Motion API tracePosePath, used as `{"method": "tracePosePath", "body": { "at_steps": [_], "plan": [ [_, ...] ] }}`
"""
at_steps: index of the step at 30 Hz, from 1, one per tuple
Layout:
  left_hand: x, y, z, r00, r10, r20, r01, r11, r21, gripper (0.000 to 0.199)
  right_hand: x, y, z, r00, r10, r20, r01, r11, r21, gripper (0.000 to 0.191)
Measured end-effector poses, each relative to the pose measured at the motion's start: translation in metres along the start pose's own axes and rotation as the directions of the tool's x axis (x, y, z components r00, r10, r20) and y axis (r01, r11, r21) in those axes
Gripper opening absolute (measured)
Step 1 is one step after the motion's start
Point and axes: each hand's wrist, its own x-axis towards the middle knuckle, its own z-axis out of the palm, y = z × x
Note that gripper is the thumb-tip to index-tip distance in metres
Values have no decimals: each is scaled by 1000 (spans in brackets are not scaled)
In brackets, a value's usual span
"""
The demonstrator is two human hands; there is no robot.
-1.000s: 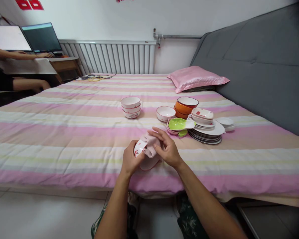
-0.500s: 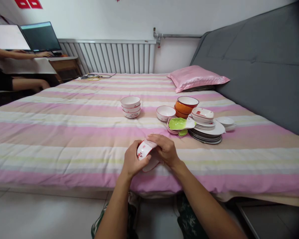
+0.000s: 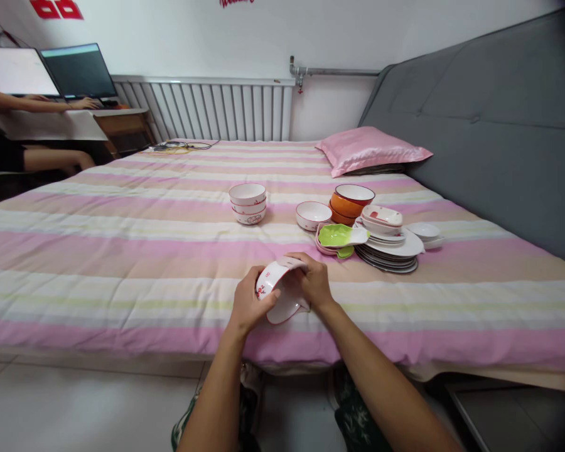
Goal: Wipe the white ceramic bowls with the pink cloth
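Note:
A white bowl (image 3: 287,304) with a red rim and red blossoms is tilted on its side above the near part of the bed, its opening facing me. My left hand (image 3: 253,302) grips its left side, thumb over the rim. On its right, my right hand (image 3: 316,282) is closed around a pale, thin cloth (image 3: 294,261) pressed to the bowl's upper rim; the fingers partly hide it. Beyond the hands stand a stack of similar bowls (image 3: 248,204) and a single matching bowl (image 3: 313,215).
Right of the single bowl are orange bowls (image 3: 347,203), green leaf-shaped dishes (image 3: 335,235), stacked plates (image 3: 390,261) and small white dishes (image 3: 427,235). A pink pillow (image 3: 373,150) lies near the grey headboard (image 3: 475,94). Far left, a person (image 3: 32,107) sits at a desk with monitors.
The bowl has turned so more of its inside shows. My right hand and the cloth have shifted along the rim; my left hand keeps its grip.

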Motion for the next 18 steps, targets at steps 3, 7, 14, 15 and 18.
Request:
{"method": "tracePosePath", "body": {
  "at_steps": [3, 7, 14, 15, 18],
  "plan": [
    [0, -1, -1, 1000, -16, 1, 16, 1000, -4, 51, -1, 3, 3, 999, 36, 1, -36, 999, 22, 28],
    [1, -3, -3, 999, -46, -9, 46, 999, -16, 49, -2, 7, 6, 997, 72, -10, -71, 997, 39, 24],
    [2, -5, -3, 989, -138, -47, 136, 990, -39, 47, -7, 10, 12, 989, 148, -24, -150, 985, -80, 23],
    [2, -6, -3, 988, -145, -51, 143, 989, -47, 47, -8, 11, 12, 988, 151, -32, -153, 983, -98, 24],
    [2, -8, -2, 985, -160, -59, 155, 985, -74, 47, -10, 9, 13, 989, 127, -81, -139, 978, -158, 39]
  ]
}}
